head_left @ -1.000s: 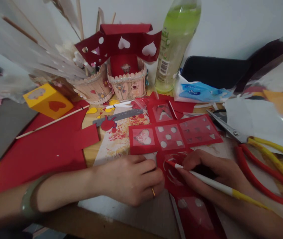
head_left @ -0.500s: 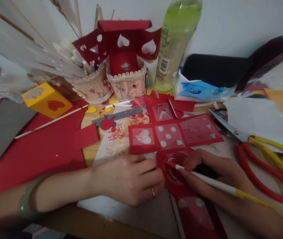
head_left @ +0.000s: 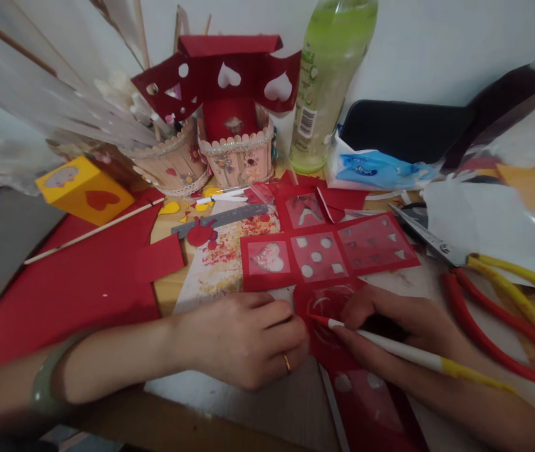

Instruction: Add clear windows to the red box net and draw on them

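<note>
A cross-shaped red card (head_left: pixel 298 279) lies on the table, with heart, dot and triangle cut-outs under clear film. My right hand (head_left: pixel 403 320) grips a slim white pen (head_left: pixel 389 344) with a red tip and a yellow rear end. The tip touches a lower panel of the card, by a curved ring-like pattern. My left hand (head_left: pixel 253 342) rests at that panel's left edge, fingers curled together; their tips are hidden, so I cannot see whether they pinch anything.
Scissors (head_left: pixel 455 276) with red and yellow handles lie to the right. Behind stand a green bottle (head_left: pixel 326 94), a tissue pack (head_left: pixel 365 168) and a wooden-stick basket (head_left: pixel 239 160). At the left are a yellow box (head_left: pixel 86 191), red paper (head_left: pixel 74 295) and a grey ruler (head_left: pixel 229 218).
The pen's tip has shifted slightly down on the card's lower panel, still in my right hand. My left hand stays in place. The whole view has slid a little.
</note>
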### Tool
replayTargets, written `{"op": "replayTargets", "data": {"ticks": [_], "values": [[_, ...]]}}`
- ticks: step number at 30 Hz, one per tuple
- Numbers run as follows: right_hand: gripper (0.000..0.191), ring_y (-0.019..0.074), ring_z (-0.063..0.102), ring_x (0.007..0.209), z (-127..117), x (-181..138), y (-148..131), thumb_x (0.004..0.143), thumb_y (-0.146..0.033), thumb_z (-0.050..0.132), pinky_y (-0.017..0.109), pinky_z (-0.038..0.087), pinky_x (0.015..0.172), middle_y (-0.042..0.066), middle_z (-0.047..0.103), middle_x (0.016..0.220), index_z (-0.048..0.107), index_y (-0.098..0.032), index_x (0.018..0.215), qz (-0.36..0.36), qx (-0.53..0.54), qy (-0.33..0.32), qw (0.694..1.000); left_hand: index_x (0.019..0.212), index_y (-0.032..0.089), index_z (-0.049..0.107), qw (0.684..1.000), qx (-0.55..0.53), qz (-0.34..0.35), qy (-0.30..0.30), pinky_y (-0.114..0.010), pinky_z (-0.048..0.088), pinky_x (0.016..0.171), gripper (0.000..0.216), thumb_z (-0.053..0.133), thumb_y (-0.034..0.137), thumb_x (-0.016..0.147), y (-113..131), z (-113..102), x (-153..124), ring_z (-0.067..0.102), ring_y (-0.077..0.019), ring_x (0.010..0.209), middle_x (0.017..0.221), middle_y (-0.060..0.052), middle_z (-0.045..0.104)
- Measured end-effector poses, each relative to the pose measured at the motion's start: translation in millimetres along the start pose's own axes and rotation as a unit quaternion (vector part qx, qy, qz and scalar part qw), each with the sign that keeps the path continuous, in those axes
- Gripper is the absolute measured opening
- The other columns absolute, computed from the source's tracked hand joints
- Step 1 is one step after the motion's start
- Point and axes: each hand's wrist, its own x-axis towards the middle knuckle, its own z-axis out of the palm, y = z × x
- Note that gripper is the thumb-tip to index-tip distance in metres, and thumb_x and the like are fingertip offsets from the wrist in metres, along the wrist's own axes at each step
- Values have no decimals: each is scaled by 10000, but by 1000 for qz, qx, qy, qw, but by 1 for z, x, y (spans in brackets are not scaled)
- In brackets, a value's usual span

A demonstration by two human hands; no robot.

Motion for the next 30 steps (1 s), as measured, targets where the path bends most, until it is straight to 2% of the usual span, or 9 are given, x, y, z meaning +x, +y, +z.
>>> {"op": "replayTargets", "data": {"ticks": [4,7,10,14,17,20,23,25,30], "values": [[214,115,487,485,-6,0,-9,812,-328,581,222,379,427,-34,550,550,517,-225,636,27,13,22,999,879,130,640,1000,7,10,-3,-271,460,502,277,370,130,937,-1,-1,0,581,-142,661,791,-29,643],[231,124,500,518,-12,-2,-8,751,-363,650,228,383,446,-30,571,586,522,-234,609,42,56,122,990,878,130,640,1000,9,11,-8,-268,470,500,289,358,125,939,-1,-1,0,590,-144,667,802,-29,651],[240,129,469,539,-16,-3,-2,733,-395,681,244,347,463,-38,545,594,523,-251,624,60,135,230,962,895,127,631,1000,18,9,-1,-261,482,510,256,378,127,934,-1,0,-2,597,-145,675,818,-25,663],[277,127,367,496,-25,-2,2,779,-336,653,275,250,452,-35,431,502,494,-246,571,57,226,297,926,951,97,590,992,46,-66,97,-260,500,527,147,470,175,917,-1,0,-5,603,-149,647,785,-34,669],[317,119,324,452,-33,0,4,822,-331,610,283,208,438,-42,385,454,471,-243,550,49,250,300,919,950,95,572,977,50,-132,157,-255,504,522,142,476,193,915,-3,-1,-6,606,-155,634,740,-47,661],[258,111,351,448,-38,-1,8,784,-353,660,272,211,435,-55,450,470,495,-249,615,46,236,299,924,951,102,569,973,53,-147,170,-252,512,521,150,457,199,923,-5,-2,-5,615,-154,628,765,-62,664],[243,112,436,550,-37,-4,14,718,-326,720,248,285,482,-57,522,592,501,-236,661,16,164,270,949,957,105,569,974,51,-145,165,-262,545,563,157,449,202,930,-4,-2,-5,650,-159,676,823,-82,682],[241,110,433,579,-34,-6,15,747,-292,678,238,307,494,-52,517,637,468,-222,652,3,99,225,969,968,103,567,978,43,-138,151,-274,564,593,163,444,204,933,-4,-1,-5,667,-168,730,881,-96,696],[227,100,407,529,-26,-5,11,783,-201,564,224,292,453,-49,464,581,404,-216,623,-18,5,148,989,987,94,575,987,39,-104,116,-286,577,620,169,478,218,926,-4,2,-5,671,-178,791,1005,-102,704]]}}
